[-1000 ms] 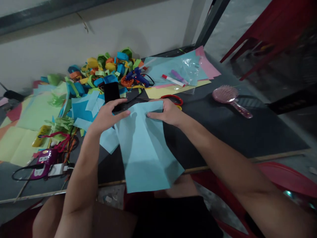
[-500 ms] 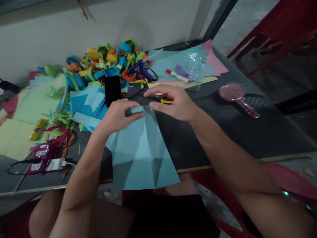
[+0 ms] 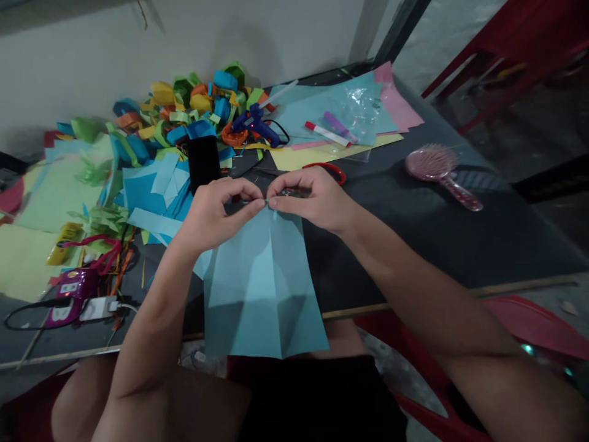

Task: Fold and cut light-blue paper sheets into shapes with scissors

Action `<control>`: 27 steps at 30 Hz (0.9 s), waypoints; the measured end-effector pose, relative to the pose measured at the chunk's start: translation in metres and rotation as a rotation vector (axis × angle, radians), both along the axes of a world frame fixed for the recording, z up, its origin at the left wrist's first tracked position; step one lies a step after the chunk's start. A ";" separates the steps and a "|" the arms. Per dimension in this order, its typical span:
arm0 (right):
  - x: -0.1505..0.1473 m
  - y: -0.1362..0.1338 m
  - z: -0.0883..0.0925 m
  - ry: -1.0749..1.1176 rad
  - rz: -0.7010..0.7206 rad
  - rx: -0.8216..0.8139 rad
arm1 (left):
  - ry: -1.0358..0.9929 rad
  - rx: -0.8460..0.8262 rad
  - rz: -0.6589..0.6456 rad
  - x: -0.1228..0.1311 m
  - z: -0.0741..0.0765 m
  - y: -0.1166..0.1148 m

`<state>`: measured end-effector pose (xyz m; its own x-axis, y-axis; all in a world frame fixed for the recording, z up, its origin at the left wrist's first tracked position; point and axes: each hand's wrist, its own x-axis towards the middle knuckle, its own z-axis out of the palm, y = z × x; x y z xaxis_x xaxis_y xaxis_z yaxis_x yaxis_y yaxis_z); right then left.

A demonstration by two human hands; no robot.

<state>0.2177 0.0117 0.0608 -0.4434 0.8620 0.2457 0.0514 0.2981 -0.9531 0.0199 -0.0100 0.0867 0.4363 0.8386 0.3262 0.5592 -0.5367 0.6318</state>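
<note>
A light blue sheet of paper (image 3: 248,288) with lengthwise creases hangs toward me over the table's front edge. My left hand (image 3: 221,212) pinches its far edge between thumb and fingers. Right beside it, my right hand (image 3: 310,196) is closed on the same edge, the fingertips of both hands almost meeting. Just past my right hand, the red handle of a pair of scissors (image 3: 338,172) shows; the rest is mostly hidden. A black phone (image 3: 204,161) lies beyond my left hand.
Colourful paper loops (image 3: 184,110) are heaped against the wall, with a blue glue gun (image 3: 257,126) beside them. Markers (image 3: 326,134) lie on coloured sheets at the back. A pink hairbrush (image 3: 435,167) rests on the right. A purple device (image 3: 76,291) with cables sits on the left.
My right hand has moved left and closed on the paper's far edge next to my left hand. The view has shifted slightly.
</note>
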 end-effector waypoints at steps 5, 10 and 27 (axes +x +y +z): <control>0.002 -0.003 0.002 0.039 0.040 -0.067 | -0.083 -0.077 0.000 0.003 0.005 -0.003; 0.001 -0.003 0.002 0.061 0.058 -0.093 | -0.084 -0.085 0.010 0.005 0.006 -0.004; -0.001 -0.011 0.004 -0.019 -0.083 0.176 | 0.029 0.037 0.003 0.009 0.006 -0.008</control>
<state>0.2171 0.0009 0.0645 -0.3785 0.8405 0.3878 0.1005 0.4538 -0.8854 0.0292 -0.0176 0.0923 0.4436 0.8275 0.3443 0.5789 -0.5578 0.5948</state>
